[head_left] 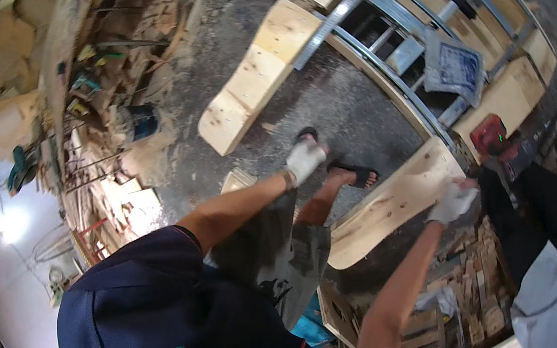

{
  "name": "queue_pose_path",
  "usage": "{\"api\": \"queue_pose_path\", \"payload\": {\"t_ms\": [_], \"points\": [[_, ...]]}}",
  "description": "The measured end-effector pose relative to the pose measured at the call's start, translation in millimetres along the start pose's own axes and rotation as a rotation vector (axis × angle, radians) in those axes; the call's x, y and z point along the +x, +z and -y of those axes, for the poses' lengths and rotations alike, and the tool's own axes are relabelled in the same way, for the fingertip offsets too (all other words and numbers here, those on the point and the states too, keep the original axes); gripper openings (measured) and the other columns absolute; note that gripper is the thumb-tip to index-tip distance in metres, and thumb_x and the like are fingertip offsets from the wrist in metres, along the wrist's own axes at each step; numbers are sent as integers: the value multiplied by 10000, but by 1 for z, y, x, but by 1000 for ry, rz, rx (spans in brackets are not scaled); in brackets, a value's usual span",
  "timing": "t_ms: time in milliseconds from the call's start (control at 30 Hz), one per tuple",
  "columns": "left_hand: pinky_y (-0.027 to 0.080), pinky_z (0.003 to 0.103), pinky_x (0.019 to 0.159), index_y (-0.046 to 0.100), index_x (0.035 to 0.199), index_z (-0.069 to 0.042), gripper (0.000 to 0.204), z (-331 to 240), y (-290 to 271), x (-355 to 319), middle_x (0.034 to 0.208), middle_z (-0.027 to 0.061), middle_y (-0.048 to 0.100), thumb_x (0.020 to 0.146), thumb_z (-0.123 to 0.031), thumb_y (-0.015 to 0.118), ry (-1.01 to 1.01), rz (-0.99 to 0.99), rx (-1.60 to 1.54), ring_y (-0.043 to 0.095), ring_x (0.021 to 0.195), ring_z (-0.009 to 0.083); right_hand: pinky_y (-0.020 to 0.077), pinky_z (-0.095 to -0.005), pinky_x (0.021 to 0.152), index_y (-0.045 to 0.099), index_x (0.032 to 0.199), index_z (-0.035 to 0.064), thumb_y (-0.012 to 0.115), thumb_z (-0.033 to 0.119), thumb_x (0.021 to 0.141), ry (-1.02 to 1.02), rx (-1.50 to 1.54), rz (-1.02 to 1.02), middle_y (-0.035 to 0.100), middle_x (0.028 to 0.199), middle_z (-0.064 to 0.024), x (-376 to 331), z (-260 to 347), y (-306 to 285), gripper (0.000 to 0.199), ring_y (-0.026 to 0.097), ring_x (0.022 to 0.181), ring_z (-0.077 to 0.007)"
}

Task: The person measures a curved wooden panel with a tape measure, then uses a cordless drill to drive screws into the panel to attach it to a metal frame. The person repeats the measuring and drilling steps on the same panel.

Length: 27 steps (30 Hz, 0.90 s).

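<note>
White on the left glove (305, 161) and the right glove (453, 202). Pale yellow on the left wooden piece (253, 81) and the right wooden piece (392, 200), flecked with brown knots. Silver-grey on the metal frame (406, 54). Translucent white with blue print on the plastic bag (457, 64). Red on the tool (488, 134), with a small green light (501, 137). Dark grey with pale, mottled patches on the floor (321, 93). Dark navy on the shirt (149, 285), trimmed in teal and orange-red. Muted grey on the trousers (310, 249). Black on the sandals (362, 176).
</note>
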<state>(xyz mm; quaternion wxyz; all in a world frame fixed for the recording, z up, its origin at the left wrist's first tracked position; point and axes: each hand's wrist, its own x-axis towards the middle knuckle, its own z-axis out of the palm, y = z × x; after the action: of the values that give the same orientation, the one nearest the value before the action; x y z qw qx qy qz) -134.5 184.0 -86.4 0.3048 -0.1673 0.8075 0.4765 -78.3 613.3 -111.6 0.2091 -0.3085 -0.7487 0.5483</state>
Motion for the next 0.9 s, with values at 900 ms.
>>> {"api": "queue_pose_path", "payload": {"t_ms": [900], "points": [[542,448,791,544,1297,-35,558,58,-105,-104,1140,200,655,823,-274,717,285,506,482,669,955,371,514,-465,823,542,1286,-54,597,399,965,588,-112,405,670,999,-285,-263,162,293,558,678,919,-409]]}}
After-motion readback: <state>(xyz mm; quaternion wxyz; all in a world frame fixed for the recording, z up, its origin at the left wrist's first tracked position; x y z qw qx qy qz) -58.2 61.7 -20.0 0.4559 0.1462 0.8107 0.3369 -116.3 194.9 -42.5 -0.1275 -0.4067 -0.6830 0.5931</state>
